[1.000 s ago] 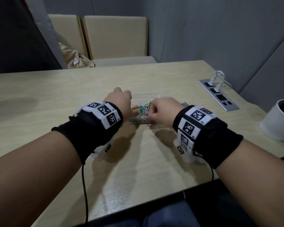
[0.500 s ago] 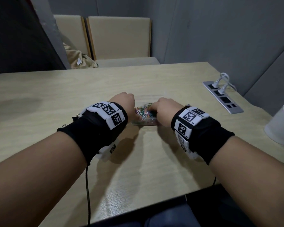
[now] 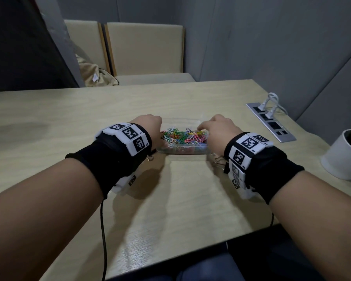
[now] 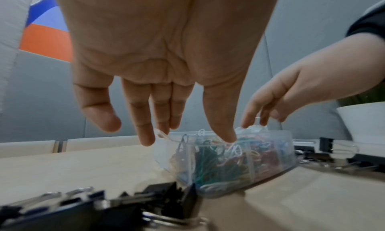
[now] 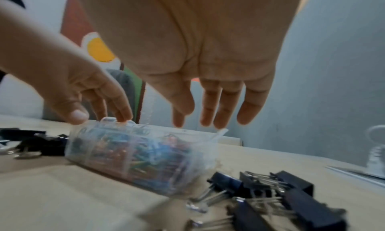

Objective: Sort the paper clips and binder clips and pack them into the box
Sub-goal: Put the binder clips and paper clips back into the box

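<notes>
On the tabletop (image 3: 69,118), our clear box (image 3: 182,152) sits between both hands, already heaped with colored paper clips (image 3: 183,135). Black binder clips (image 5: 277,195) lie loose at either end, not yet packed. Our left hand (image 3: 148,126) and right hand (image 3: 221,128) hover over the rim, grips relaxed, holding nothing. Open room lies nearer us.

Hands spread apart vs 0.5 s ago: left hand (image 3: 148,126) now at left end of clear box (image 3: 182,152), right hand (image 3: 221,128) at right end. Were nearly touching over the middle. Paper clips (image 3: 183,136) now exposed betw. them, previously mostly covered. Fingers of both point down at box rim, holding nothing.
</notes>
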{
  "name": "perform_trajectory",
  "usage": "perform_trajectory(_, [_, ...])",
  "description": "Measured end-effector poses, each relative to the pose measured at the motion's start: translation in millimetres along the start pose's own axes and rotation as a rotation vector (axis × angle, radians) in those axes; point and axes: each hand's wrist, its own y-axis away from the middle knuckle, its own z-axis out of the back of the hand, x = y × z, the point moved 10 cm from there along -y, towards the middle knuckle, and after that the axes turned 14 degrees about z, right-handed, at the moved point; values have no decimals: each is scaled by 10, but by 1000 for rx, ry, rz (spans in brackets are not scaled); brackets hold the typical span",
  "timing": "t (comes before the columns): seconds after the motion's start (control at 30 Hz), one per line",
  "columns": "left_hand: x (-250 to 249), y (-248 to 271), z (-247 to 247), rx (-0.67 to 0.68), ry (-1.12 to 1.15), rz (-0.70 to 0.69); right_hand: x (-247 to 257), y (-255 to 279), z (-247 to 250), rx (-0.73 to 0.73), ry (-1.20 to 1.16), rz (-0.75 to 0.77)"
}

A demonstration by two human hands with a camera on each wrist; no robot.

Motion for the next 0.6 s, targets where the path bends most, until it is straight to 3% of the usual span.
perform_trajectory(0.17, [75,29,139,-112,41,30,-68,-6,0,10,24,29])
perform_trajectory(0.33, [-133,103,-56,12,80,-10,37,-14,-1,-37,68,110])
perform_trajectory(0.47, [-89,11,-87,-2,20,11,208,115,-27,-59,35,194])
perform_trajectory(0.6, [140,-131,-34,-26,14,123,445,218,-105,-29,-273,250])
